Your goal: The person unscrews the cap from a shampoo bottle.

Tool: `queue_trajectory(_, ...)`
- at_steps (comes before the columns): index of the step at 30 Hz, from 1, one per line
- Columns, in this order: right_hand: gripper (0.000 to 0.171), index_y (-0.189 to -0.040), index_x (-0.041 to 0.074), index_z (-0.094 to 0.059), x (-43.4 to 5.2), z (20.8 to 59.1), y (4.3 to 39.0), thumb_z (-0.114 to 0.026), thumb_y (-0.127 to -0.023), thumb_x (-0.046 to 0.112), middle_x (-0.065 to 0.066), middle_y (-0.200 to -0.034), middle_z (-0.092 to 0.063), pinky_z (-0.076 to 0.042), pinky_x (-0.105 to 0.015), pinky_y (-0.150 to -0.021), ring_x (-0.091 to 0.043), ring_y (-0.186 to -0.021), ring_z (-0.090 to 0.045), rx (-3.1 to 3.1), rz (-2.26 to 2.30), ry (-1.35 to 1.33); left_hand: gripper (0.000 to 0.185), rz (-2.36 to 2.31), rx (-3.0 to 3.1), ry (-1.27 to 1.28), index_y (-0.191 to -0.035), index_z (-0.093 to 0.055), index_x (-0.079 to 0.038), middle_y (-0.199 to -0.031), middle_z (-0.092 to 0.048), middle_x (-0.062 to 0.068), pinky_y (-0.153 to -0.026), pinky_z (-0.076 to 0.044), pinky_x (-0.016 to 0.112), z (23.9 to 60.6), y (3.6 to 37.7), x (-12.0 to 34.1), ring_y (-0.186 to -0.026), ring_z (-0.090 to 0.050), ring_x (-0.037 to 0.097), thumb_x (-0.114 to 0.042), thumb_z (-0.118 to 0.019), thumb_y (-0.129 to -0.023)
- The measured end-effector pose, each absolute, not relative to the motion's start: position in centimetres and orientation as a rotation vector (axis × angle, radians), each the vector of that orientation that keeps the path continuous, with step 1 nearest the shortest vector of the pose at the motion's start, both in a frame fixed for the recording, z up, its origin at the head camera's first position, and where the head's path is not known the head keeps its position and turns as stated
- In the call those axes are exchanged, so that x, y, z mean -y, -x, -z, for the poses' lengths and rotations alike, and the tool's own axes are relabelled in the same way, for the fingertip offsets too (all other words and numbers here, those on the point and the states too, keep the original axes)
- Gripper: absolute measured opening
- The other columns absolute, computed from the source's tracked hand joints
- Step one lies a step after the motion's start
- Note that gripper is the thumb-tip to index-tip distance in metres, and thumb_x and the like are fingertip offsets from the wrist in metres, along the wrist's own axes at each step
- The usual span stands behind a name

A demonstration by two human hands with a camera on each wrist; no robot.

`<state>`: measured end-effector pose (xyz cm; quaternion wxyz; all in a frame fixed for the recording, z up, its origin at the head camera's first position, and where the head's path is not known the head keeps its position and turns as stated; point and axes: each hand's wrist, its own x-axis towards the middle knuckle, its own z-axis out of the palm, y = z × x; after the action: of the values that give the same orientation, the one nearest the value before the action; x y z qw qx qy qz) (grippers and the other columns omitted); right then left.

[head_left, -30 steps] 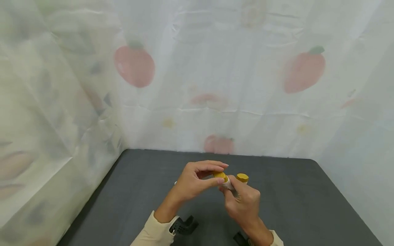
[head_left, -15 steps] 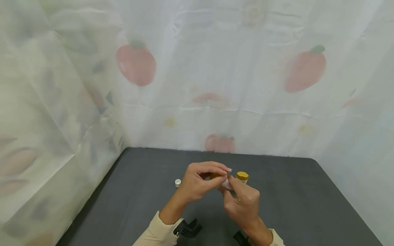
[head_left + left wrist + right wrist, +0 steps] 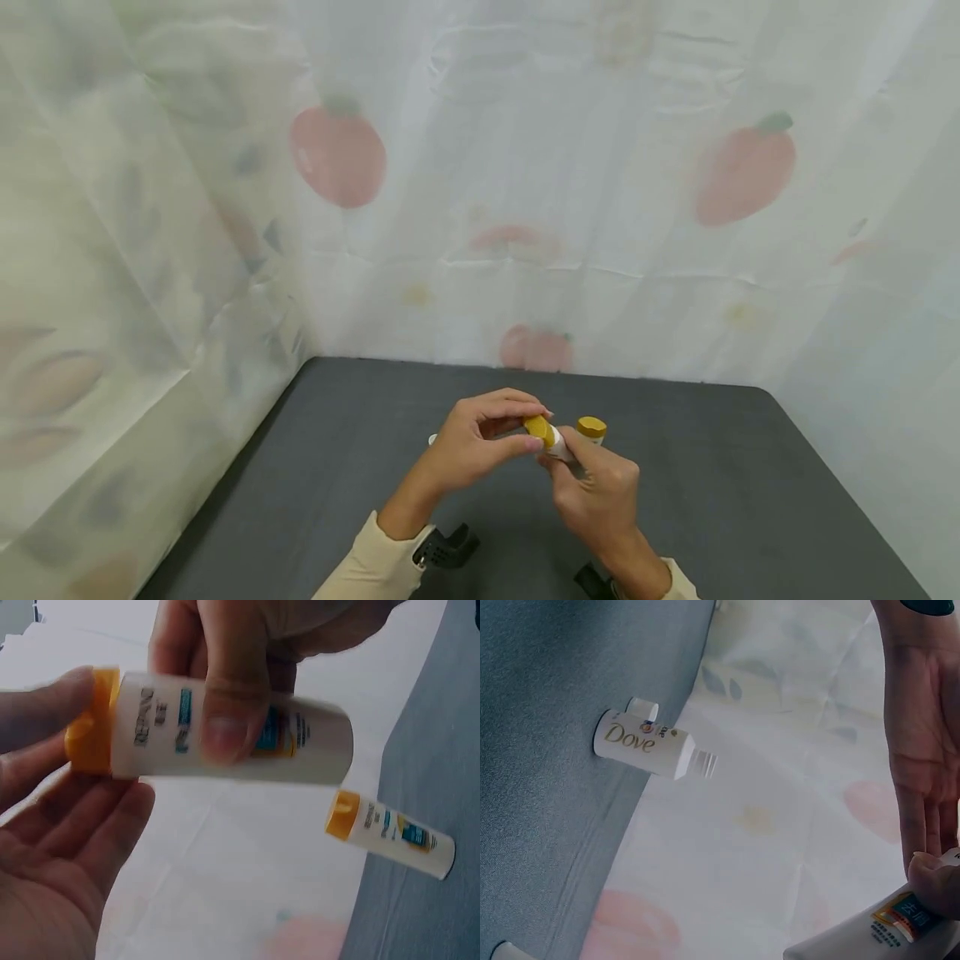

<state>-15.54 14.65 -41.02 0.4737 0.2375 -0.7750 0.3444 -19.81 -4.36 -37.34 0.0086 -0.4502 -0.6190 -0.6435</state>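
My left hand (image 3: 472,437) pinches the yellow cap (image 3: 537,429) of a white shampoo bottle between thumb and fingers. The white body of this bottle (image 3: 169,727) is gripped by my right hand (image 3: 600,492), its thumb across the printed label in the left wrist view. Held in the air, the bottle tilts with its cap toward the left hand; the cap sits against the body. Behind the right hand, a second bottle with a yellow cap (image 3: 592,428) stands upright on the table, its lower part hidden in the head view.
The right wrist view shows a white Dove bottle (image 3: 641,746) standing on the dark table (image 3: 547,810), its threaded neck bare. A small white cap (image 3: 643,709) lies beside it. A printed fruit curtain (image 3: 450,167) closes off the table's back and sides.
The left fingers have turned on the yellow cap, covering most of it half a second ago and showing more of it now. The left wrist has shifted slightly; the right hand keeps its grip.
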Motion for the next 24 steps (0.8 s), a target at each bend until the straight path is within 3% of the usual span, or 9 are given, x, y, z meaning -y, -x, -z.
queue_trajectory(4,0.016,-0.097,0.004,-0.078,-14.5,41.1,15.6,-0.083,-0.091,0.018,-0.007,-0.075,-0.078,-0.057,-0.022,-0.055,-0.013,-0.054,-0.069,1.838,-0.833,-0.614,0.025,1.948,1.899,1.379,-0.12,-0.071,0.007,-0.12,-0.069,0.028,-0.097,-0.062,0.036,37.4,19.8,3.7,-0.111,-0.072,0.014,0.001,-0.072,-0.096)
queue_trajectory(7,0.035,-0.096,0.002,-0.078,-14.3,41.2,15.6,-0.068,-0.102,0.035,-0.008,-0.074,-0.077,-0.056,-0.022,-0.053,-0.013,-0.052,-0.067,1.808,-0.834,-0.633,0.022,1.926,1.821,1.424,-0.118,-0.072,0.007,-0.118,-0.071,0.029,-0.09,-0.064,0.037,37.5,19.9,3.1,-0.108,-0.074,0.025,0.005,-0.069,-0.096)
queue_trajectory(9,0.039,-0.096,0.002,-0.079,-14.2,41.2,15.5,-0.065,-0.104,0.038,-0.008,-0.074,-0.077,-0.056,-0.021,-0.053,-0.013,-0.052,-0.068,1.809,-0.845,-0.636,0.018,1.913,1.772,1.449,-0.114,-0.073,0.01,-0.116,-0.071,0.031,-0.085,-0.065,0.037,37.6,19.8,2.8,-0.106,-0.074,0.031,0.008,-0.067,-0.096)
queue_trajectory(13,0.02,-0.098,0.003,-0.08,-14.2,41.3,15.1,-0.084,-0.09,0.02,-0.008,-0.076,-0.079,-0.058,-0.019,-0.056,-0.013,-0.056,-0.071,1.836,-0.883,-0.619,0.014,1.903,1.755,1.419,-0.108,-0.074,0.01,-0.112,-0.071,0.03,-0.082,-0.065,0.035,38.0,19.5,2.7,-0.101,-0.073,0.032,0.008,-0.069,-0.095)
queue_trajectory(17,0.037,-0.1,0.006,-0.081,-14.3,41.4,14.9,-0.094,-0.065,-0.001,-0.007,-0.08,-0.081,-0.058,-0.017,-0.058,-0.012,-0.062,-0.075,1.869,-0.876,-0.589,0.023,1.95,1.791,1.434,-0.12,-0.07,0.011,-0.119,-0.066,0.031,-0.092,-0.063,0.033,38.2,19.3,3.3,-0.11,-0.071,0.032,0.004,-0.066,-0.099)
queue_trajectory(21,0.045,-0.103,0.004,-0.081,-14.3,41.3,14.9,-0.096,-0.061,-0.002,-0.009,-0.083,-0.081,-0.059,-0.017,-0.059,-0.013,-0.064,-0.077,1.878,-0.852,-0.566,0.03,1.996,1.809,1.489,-0.129,-0.064,0.013,-0.124,-0.061,0.034,-0.099,-0.06,0.037,38.3,19.4,4.0,-0.116,-0.068,0.033,0.001,-0.063,-0.102)
queue_trajectory(24,0.046,-0.104,0.004,-0.081,-14.3,41.2,14.9,-0.096,-0.061,-0.002,-0.009,-0.085,-0.081,-0.06,-0.018,-0.061,-0.014,-0.066,-0.077,1.87,-0.843,-0.566,0.029,1.97,1.861,1.429,-0.127,-0.067,0.009,-0.122,-0.063,0.03,-0.097,-0.062,0.038,38.1,19.5,4.1,-0.113,-0.071,0.019,-0.001,-0.067,-0.1)
